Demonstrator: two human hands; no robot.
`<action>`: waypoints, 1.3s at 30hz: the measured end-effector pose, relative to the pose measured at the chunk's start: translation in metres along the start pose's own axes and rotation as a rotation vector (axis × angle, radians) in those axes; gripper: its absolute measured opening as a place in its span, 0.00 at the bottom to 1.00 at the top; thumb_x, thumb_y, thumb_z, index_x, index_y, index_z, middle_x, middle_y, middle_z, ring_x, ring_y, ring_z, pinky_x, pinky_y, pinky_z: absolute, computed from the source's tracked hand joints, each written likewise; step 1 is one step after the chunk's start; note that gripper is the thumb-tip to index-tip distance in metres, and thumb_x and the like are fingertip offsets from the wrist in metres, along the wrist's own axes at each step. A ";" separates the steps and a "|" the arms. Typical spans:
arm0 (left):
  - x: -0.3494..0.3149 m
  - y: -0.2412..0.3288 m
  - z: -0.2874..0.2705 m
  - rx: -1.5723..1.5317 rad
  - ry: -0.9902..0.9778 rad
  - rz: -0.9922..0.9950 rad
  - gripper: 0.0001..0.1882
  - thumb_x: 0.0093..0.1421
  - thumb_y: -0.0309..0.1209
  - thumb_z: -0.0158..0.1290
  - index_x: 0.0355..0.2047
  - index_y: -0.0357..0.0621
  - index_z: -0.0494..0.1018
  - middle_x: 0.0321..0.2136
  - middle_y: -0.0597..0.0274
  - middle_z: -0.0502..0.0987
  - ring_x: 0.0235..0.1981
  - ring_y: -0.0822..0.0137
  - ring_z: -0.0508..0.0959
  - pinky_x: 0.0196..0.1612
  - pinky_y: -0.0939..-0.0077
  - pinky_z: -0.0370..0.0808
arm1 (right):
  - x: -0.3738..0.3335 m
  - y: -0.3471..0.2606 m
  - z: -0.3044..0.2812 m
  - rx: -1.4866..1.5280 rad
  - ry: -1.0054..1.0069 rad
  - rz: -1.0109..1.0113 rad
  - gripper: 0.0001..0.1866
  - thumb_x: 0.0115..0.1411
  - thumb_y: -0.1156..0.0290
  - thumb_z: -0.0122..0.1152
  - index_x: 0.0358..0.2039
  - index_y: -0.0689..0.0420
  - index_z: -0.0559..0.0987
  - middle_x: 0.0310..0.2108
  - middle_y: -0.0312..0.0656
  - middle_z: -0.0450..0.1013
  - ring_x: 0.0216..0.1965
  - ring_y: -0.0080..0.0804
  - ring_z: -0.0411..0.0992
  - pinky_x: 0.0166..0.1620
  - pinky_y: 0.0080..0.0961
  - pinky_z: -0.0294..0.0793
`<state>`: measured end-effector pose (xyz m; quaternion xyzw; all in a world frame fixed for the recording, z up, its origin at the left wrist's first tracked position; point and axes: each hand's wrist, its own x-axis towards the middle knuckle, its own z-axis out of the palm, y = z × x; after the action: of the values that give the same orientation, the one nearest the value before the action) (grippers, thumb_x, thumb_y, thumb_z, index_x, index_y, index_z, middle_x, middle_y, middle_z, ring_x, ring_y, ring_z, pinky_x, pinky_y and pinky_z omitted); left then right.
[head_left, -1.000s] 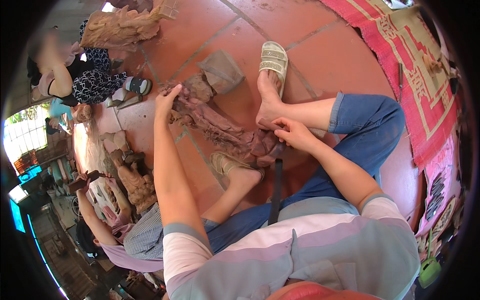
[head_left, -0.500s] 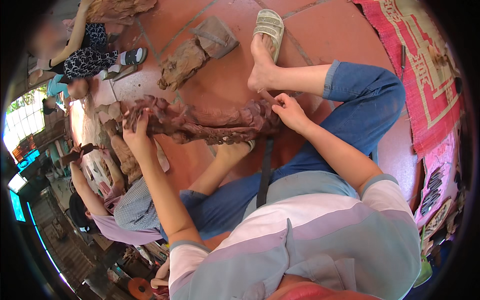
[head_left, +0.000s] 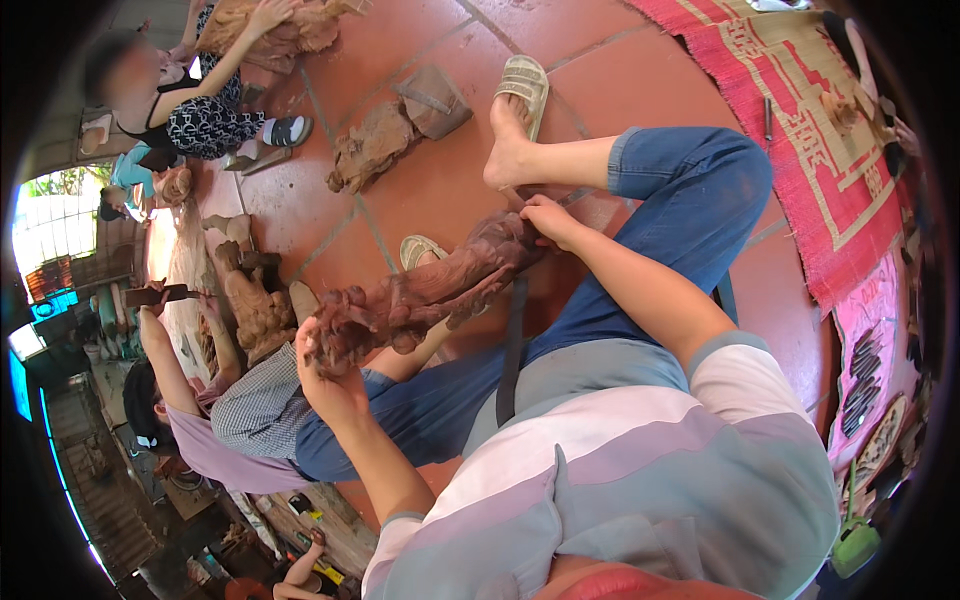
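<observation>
Here, gripped the knobbly end of a reddish-brown wood carving (head_left: pixel 440 288) in the left hand (head_left: pixel 335 392), with fingers closed around it. Ran obliquely forward and right from that hand, above the left shin (head_left: pixel 424 347). Held the right hand (head_left: pixel 552 222) with fingers nearly closed at the opposite end, with a thin brown piece (head_left: pixel 514 197) pinched at the tips. Showed just beyond the right hand a bare foot (head_left: pixel 510 150) in a pale sandal (head_left: pixel 521 88). Showed left of the left hand a co-worker (head_left: pixel 222 455) in a mauve top. Included farther ahead of the left hand a rough wood piece (head_left: pixel 372 145) against a grey-brown block (head_left: pixel 437 108), on red tiles (head_left: pixel 445 182). Included a red-and-tan mat (head_left: pixel 800 235) well right of the right hand.
</observation>
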<state>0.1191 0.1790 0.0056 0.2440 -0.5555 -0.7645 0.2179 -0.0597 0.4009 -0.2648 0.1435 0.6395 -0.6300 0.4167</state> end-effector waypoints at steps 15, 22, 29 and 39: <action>-0.037 0.019 0.058 -0.314 -0.064 0.132 0.16 0.64 0.38 0.42 0.21 0.45 0.64 0.22 0.61 0.70 0.29 0.65 0.73 0.37 0.68 0.72 | -0.072 -0.017 -0.047 0.197 0.521 -0.287 0.12 0.47 0.68 0.48 0.28 0.62 0.76 0.26 0.46 0.73 0.32 0.37 0.71 0.34 0.32 0.69; -0.045 0.047 0.096 -0.380 -0.309 0.147 0.17 0.65 0.38 0.41 0.21 0.45 0.64 0.22 0.61 0.69 0.30 0.63 0.71 0.41 0.64 0.70 | -0.135 -0.032 -0.063 0.436 0.515 -0.337 0.10 0.49 0.68 0.48 0.28 0.60 0.73 0.20 0.39 0.66 0.23 0.29 0.64 0.24 0.28 0.59; -0.019 0.035 0.123 -0.419 -0.508 0.067 0.18 0.64 0.38 0.41 0.19 0.45 0.64 0.20 0.60 0.70 0.31 0.61 0.71 0.41 0.63 0.70 | -0.151 -0.026 -0.088 0.536 0.603 -0.395 0.06 0.50 0.67 0.49 0.28 0.54 0.70 0.19 0.35 0.64 0.17 0.23 0.59 0.19 0.23 0.55; 0.046 -0.009 0.167 -0.481 -0.977 0.021 0.24 0.65 0.40 0.34 0.14 0.42 0.63 0.17 0.54 0.70 0.30 0.54 0.73 0.47 0.57 0.69 | -0.117 0.011 -0.115 0.803 0.782 -0.453 0.04 0.50 0.64 0.51 0.26 0.48 0.70 0.21 0.32 0.66 0.21 0.23 0.62 0.24 0.25 0.61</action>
<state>-0.0202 0.2773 0.0350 -0.2020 -0.4040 -0.8922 -0.0080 -0.0204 0.5488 -0.2048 0.3708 0.4720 -0.7958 -0.0805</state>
